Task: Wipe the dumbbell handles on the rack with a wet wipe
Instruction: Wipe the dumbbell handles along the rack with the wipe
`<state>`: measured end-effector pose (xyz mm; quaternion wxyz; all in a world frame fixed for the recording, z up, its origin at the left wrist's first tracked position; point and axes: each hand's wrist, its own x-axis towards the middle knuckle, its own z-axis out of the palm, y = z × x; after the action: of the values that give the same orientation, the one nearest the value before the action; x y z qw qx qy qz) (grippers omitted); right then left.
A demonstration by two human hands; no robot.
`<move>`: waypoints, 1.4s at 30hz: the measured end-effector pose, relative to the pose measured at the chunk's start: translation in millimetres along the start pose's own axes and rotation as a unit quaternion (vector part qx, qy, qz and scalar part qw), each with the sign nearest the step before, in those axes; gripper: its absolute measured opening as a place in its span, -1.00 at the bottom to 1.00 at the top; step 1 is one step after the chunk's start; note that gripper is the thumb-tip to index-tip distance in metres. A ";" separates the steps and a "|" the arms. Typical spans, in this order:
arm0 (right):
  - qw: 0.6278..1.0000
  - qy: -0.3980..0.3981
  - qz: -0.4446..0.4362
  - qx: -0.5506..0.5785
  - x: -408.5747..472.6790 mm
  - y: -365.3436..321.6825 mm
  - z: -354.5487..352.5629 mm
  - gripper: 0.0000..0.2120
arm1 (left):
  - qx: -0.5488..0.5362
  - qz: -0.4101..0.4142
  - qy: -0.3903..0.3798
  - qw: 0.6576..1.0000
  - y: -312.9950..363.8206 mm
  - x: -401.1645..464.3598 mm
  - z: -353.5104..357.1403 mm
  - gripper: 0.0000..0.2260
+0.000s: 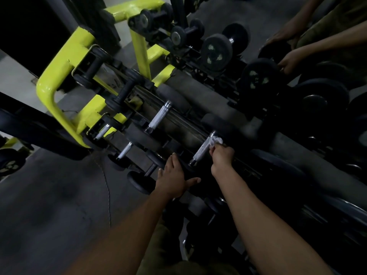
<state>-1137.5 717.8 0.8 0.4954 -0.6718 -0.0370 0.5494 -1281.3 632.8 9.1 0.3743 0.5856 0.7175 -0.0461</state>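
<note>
Head view: a person leans over a dark dumbbell rack [228, 108] with yellow frame tubes [59, 62], both bare arms reaching in.
Step in hand: wiping the silver handle [202, 149] of the nearest dumbbell, far end first by the look of it.
How to do it well: I'd wrap the wipe right round the ridged metal and draw it the full length toward the near weight, turning it so the underside gets covered too; the ridges will likely snag a thin wipe, so steady pressure beats scrubbing.
Right hand [221, 158]: fingers pinched closed on a crumpled wet wipe [216, 140], which is pressed against the far end of that handle.
Left hand [174, 178]: spread open and laid flat on the black weight [190, 171] at the handle's near end, bracing it; it grips nothing.
Other handles: one silver handle [158, 117] sits further along the same row, with two smaller ones [125, 150] lower down to the left; whether they are clean I cannot tell.
Nearby: another person's hands [288, 60] rest on weights at the upper right, well apart from this work.
Risk: the dumbbell could roll if the bracing hand lifts.
</note>
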 end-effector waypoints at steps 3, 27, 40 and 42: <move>0.995 -0.005 0.028 -0.098 0.4 7.0 -3.9 -0.80 | 0.006 0.003 0.002 1.000 -0.7 0.3 -0.4 0.16; 0.533 -0.041 -0.475 -0.699 -14.8 22.6 -33.6 -0.34 | 0.008 0.006 0.007 1.000 -0.7 0.0 1.1 0.16; 0.356 -0.211 -0.347 -0.841 -9.8 -24.4 16.2 -0.54 | 0.005 0.003 0.004 1.000 -2.2 0.6 3.8 0.16; 0.359 -0.258 -0.319 -0.838 -5.9 -28.7 21.9 -0.57 | 0.003 0.006 0.005 1.000 -2.7 1.3 3.2 0.16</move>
<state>-1142.6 742.5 27.2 -0.2198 -0.5033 -0.8158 0.1813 -1282.2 631.4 5.0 0.3694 0.5910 0.7158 -0.0437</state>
